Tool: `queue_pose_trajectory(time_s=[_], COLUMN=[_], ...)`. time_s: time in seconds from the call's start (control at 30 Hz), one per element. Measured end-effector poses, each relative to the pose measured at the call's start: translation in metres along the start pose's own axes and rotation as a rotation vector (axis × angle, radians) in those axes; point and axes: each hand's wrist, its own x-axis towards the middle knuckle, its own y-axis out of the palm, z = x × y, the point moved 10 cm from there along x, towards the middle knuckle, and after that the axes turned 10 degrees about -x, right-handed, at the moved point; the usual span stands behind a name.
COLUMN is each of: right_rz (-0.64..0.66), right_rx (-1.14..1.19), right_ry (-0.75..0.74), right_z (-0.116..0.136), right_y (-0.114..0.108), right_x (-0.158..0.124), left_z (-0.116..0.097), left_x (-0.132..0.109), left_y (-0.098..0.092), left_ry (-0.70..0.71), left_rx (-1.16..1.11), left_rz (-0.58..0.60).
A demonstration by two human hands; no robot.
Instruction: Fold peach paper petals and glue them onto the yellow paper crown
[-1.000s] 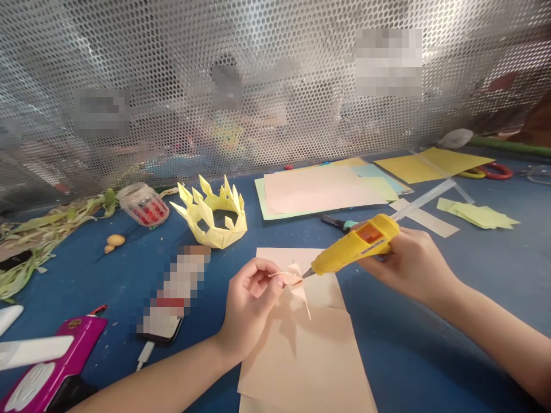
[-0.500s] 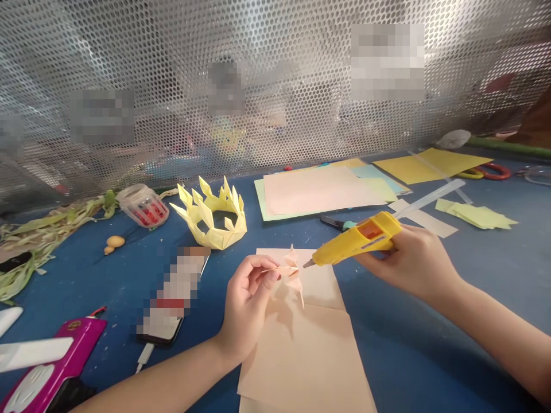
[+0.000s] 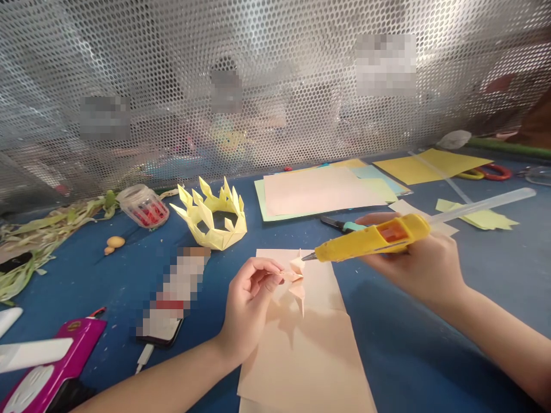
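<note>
My left hand (image 3: 249, 304) pinches a small folded piece of peach paper (image 3: 298, 276) with pointed ends, between thumb and fingertips. It is held above peach paper sheets (image 3: 314, 355), on which its shadow falls. My right hand (image 3: 424, 264) is wrapped round a yellow hot glue gun (image 3: 372, 238), with a clear glue stick (image 3: 486, 205) jutting from its back. The metal nozzle is at the upper point of the folded paper; whether they touch I cannot tell. Farther off to the left stands a pale yellow folded-paper crown (image 3: 215, 229).
Left of my hand lies a phone (image 3: 172, 298) with a white cable, near a magenta device (image 3: 64, 355). Behind are a plastic jar (image 3: 144, 206), stacked coloured paper (image 3: 322, 192), a cutter (image 3: 340, 223), scissors (image 3: 493, 172) and yellow-green paper pieces (image 3: 477, 215). A perforated metal screen (image 3: 275, 143) bounds the back.
The glue gun has turned flatter, and its nozzle has come to the folded paper's upper point. My left hand has tilted the paper slightly and keeps its pinch.
</note>
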Motion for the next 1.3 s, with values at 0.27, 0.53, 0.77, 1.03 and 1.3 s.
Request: queue_pose_trajectory(time_s=[0.27, 0.53, 0.77, 1.03, 1.3], right_rz=[0.035, 0.065, 0.073, 0.05, 0.031], right_rx=[0.027, 0.047, 0.067, 0.069, 0.022], right_ry=[-0.107, -0.184, -0.201, -0.221, -0.234], right_z=[0.01, 0.014, 0.016, 0.018, 0.023], right_y=[0.002, 0.003, 0.004, 0.001, -0.001], right_x=[0.002, 0.001, 0.0, 0.0, 0.004], left_z=[-0.001, 0.003, 0.006, 0.007, 0.007], left_x=[0.0, -0.002, -0.001, -0.002, -0.001], left_y=[0.001, -0.001, -0.001, -0.003, -0.004], left_ry=[-0.01, -0.026, -0.044, -0.05, -0.052], left_rx=[-0.011, -0.019, -0.033, -0.027, -0.018], left_rz=[-0.002, 0.006, 0.008, 0.0, -0.01])
